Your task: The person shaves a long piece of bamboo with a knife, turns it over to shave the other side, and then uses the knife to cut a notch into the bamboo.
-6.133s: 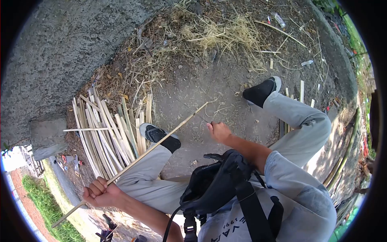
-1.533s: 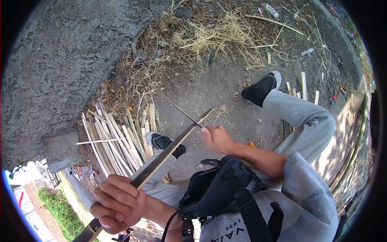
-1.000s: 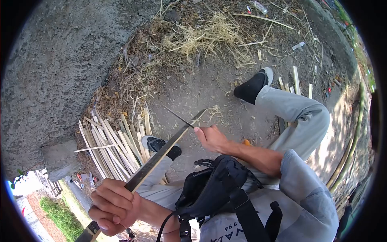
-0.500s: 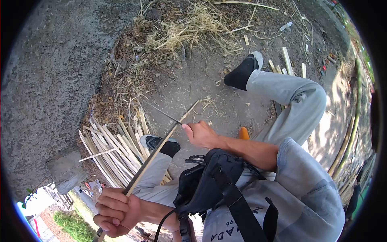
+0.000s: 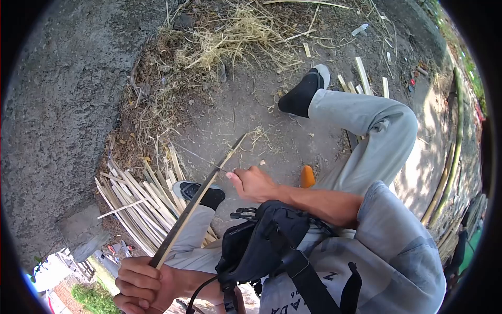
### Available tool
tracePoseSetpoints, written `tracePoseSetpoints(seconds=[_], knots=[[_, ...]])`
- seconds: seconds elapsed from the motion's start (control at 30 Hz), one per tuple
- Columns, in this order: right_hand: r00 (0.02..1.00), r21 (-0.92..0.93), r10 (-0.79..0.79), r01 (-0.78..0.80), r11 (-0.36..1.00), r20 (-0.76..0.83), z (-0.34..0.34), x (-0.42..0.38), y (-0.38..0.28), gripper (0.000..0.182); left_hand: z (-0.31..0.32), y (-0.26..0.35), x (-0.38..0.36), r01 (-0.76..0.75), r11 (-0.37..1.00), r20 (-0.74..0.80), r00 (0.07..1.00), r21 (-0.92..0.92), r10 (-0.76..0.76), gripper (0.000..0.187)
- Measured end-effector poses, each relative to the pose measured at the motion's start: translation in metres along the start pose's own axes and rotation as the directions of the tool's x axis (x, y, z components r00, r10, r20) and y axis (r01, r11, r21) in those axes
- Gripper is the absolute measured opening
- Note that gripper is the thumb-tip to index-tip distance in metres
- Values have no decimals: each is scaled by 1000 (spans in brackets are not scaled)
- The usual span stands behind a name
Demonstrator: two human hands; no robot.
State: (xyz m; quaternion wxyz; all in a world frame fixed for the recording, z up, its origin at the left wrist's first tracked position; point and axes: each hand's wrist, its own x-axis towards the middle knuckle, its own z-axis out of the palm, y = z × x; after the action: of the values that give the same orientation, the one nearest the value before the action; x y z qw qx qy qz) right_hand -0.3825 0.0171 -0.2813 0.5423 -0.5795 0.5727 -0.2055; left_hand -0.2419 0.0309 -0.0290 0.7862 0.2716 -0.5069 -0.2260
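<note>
My left hand (image 5: 140, 287), at the lower left, is wrapped round the near end of a long bamboo strip (image 5: 201, 191). The strip has one dark face and a pale edge, and slants up and right over my shoe, its far tip near the ground. My right hand (image 5: 254, 184) is closed beside the strip's far part, thumb stretched along. From it a thin knife blade (image 5: 196, 155) points up and left, crossing the strip. The handle is hidden in my fingers.
Split strips (image 5: 138, 204) lie piled beside my left foot. Curly shavings (image 5: 238, 42) cover the ground ahead. A rough concrete block (image 5: 73, 94) rises on the left. An orange object (image 5: 307, 177) is beyond my right forearm; long poles (image 5: 452, 152) lie at right.
My right hand and the knife have shifted slightly down the strip, toward my left hand. The whole view has slid a little, while my left hand keeps its hold.
</note>
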Motion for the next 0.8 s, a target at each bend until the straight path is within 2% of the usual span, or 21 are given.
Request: tracePoseSetpoints(seconds=[0.03,0.13,0.27,0.33,0.43,0.53,0.63,0.7,0.73,0.8], knots=[[1000,6,-14,14,1000,-25,8,-3,5,57,0,4,1,10,1000,-22,1000,9,-9,38],[987,-41,103,-98,994,121,6,25,27,57,-10,5,3,-12,995,-16,1000,99,14,38],[1000,-99,19,-18,995,6,2,8,9,55,-5,4,-1,-25,984,-85,996,174,41,38],[1000,-92,0,-1,996,-15,13,6,21,54,-10,14,-6,-4,991,-78,997,134,15,39],[997,-167,61,-51,985,54,7,21,18,52,-22,13,-5,-28,994,-71,997,107,36,40],[999,-161,-9,14,987,31,8,2,6,53,-23,15,-6,-20,999,-38,999,45,22,39],[997,-200,62,-70,977,-45,22,10,29,52,-29,20,-10,12,998,-43,999,54,-9,37],[994,-209,100,-89,974,41,8,24,32,53,-27,15,-7,-38,999,-27,999,39,39,37],[990,-219,117,-97,971,82,1,33,31,54,-24,17,-6,-5,1000,20,1000,6,5,36],[999,-187,39,-35,982,17,7,22,14,56,-18,11,-11,-92,994,-38,995,66,94,37]])
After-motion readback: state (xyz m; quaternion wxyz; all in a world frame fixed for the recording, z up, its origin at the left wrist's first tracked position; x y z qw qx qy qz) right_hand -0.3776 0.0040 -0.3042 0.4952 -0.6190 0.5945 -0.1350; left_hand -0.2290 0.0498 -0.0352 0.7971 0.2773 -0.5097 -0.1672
